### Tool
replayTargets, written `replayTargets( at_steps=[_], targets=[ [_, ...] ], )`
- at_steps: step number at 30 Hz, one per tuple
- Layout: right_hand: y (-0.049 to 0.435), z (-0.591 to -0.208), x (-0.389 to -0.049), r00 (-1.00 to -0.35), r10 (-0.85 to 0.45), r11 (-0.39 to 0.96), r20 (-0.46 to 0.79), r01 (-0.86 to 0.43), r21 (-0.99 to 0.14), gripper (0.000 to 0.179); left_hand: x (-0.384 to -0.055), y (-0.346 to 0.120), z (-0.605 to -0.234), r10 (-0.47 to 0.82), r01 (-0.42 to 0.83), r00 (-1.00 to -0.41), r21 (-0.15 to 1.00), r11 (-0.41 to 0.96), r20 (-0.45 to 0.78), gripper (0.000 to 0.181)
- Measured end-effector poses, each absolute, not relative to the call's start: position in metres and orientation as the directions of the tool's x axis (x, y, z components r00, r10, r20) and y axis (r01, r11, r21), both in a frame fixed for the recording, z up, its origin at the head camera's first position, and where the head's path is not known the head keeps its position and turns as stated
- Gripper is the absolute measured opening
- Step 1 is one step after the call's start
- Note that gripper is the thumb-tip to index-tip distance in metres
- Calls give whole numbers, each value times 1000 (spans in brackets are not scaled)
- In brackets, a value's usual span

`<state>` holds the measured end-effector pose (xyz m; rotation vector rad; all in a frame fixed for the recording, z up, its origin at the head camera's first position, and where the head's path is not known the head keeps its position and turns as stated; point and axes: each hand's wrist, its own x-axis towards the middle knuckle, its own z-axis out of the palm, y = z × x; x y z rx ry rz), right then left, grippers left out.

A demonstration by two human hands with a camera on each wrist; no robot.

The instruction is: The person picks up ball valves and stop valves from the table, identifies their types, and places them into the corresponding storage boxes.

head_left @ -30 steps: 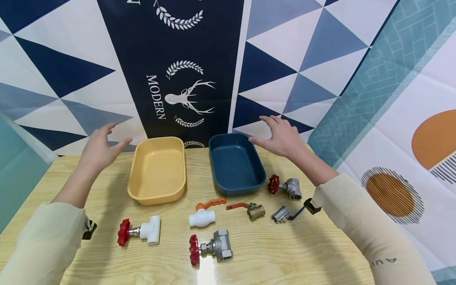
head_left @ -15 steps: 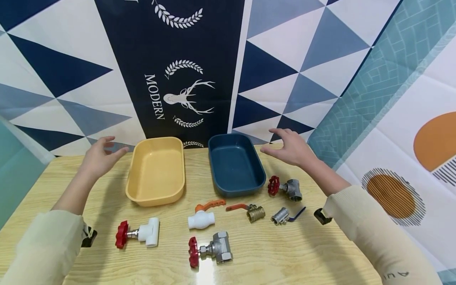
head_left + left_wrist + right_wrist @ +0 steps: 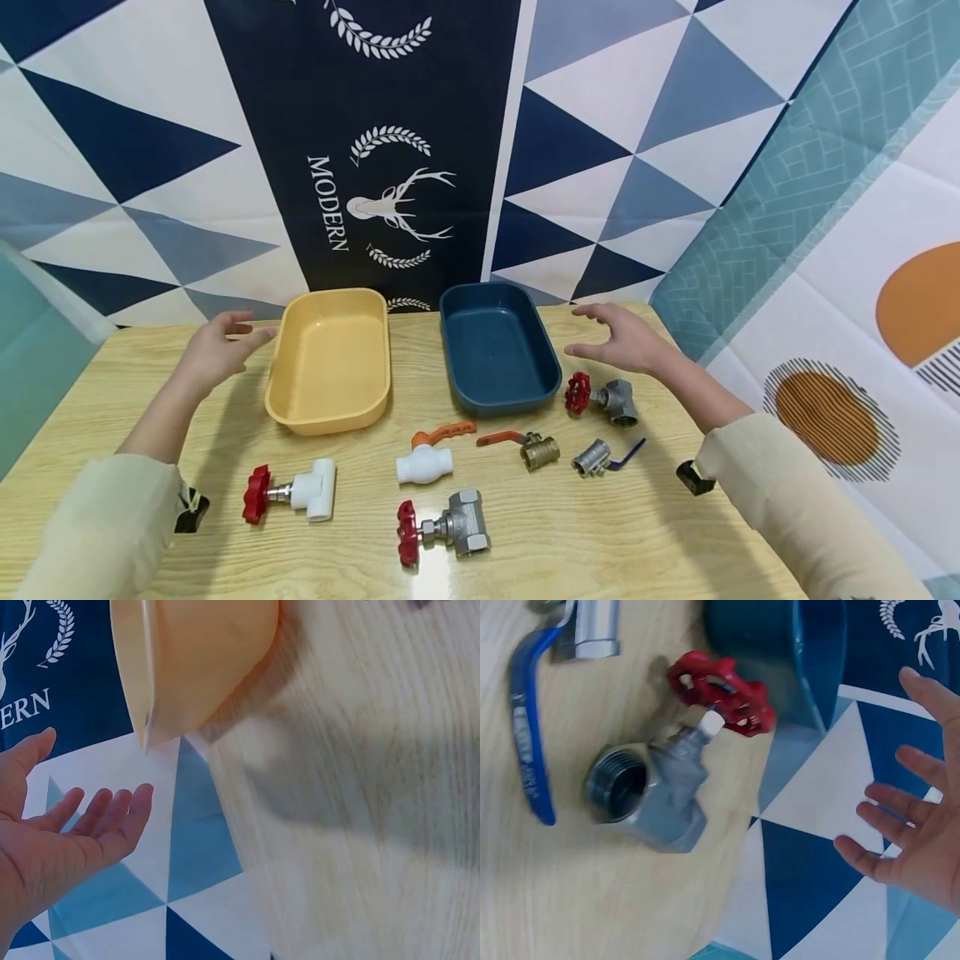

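Observation:
My left hand (image 3: 223,348) hovers just left of the yellow tray (image 3: 330,358), fingers loosely bent and holding nothing. Over the table's far right part, my right hand (image 3: 618,337) hangs beside the blue tray (image 3: 498,350), also holding nothing. Nearest below it lies a grey gate valve with a red handwheel (image 3: 724,694). A small steel ball valve (image 3: 592,457) with a blue lever (image 3: 531,727) lies closer to me. The left wrist view has the left palm and relaxed fingers apart from the yellow tray wall (image 3: 202,660).
On the wooden table (image 3: 585,542) lie a white tee valve with red wheel (image 3: 313,490), a white ball valve with orange lever (image 3: 424,463), a brass ball valve (image 3: 540,452) and a larger steel gate valve (image 3: 467,522). A patterned cloth (image 3: 390,100) rises behind the trays.
Both hands have come down a little. The right hand has moved rightward, away from the blue tray. The valves and trays stay where they were.

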<state>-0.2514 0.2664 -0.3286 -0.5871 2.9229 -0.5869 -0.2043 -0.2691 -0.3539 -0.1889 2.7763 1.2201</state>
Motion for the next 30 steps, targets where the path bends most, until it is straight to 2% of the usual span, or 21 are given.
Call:
replayTargets(
  at_steps=[4,15,30],
  targets=[
    [274,-338,-250,-904,-425,836,-48,-371,-405,72,-204,-269,-357,-60,-171,-983,744,646,-174,89],
    [299,-364,-245,-893,-440,822,-92,-359,-442,59,-204,-266,-366,-39,-192,-976,766,613,-213,82],
    [319,-390,-238,-872,-455,821,-179,-333,-465,69,-206,-261,-374,-38,-241,-963,798,553,-265,79]
  ],
)
